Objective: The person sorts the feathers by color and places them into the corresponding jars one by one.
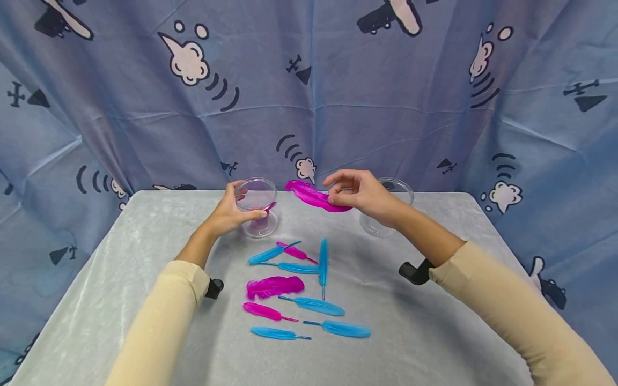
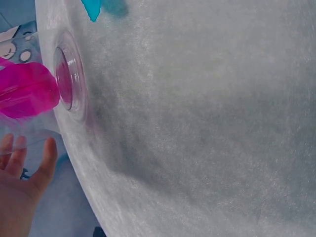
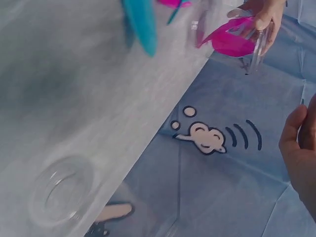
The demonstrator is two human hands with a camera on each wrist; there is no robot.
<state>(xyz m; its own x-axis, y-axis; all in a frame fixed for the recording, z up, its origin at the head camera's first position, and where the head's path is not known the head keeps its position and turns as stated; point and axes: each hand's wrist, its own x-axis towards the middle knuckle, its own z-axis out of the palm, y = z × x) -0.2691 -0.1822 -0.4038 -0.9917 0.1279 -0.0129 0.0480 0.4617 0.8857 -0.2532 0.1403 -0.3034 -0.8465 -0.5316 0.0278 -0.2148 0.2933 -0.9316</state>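
In the head view my left hand (image 1: 230,212) grips a clear footed cup (image 1: 256,194) at the back of the table, thumb in front and fingers round the far side. Magenta feather (image 2: 29,91) shows inside that cup in the left wrist view. My right hand (image 1: 367,197) pinches a fluffy magenta feather (image 1: 311,196) between thumb and fingers. It holds the feather above the table, its free end pointing left toward the cup. Behind the right hand stands a second clear footed cup (image 1: 377,225), partly hidden by the hand and wrist.
Several blue feathers (image 1: 318,306) lie mid-table, along with a fluffy magenta feather (image 1: 275,287) and two slimmer magenta ones, one (image 1: 262,311) near the front and one (image 1: 294,251) crossed by a blue feather. A patterned blue curtain (image 1: 270,80) hangs right behind the table's back edge.
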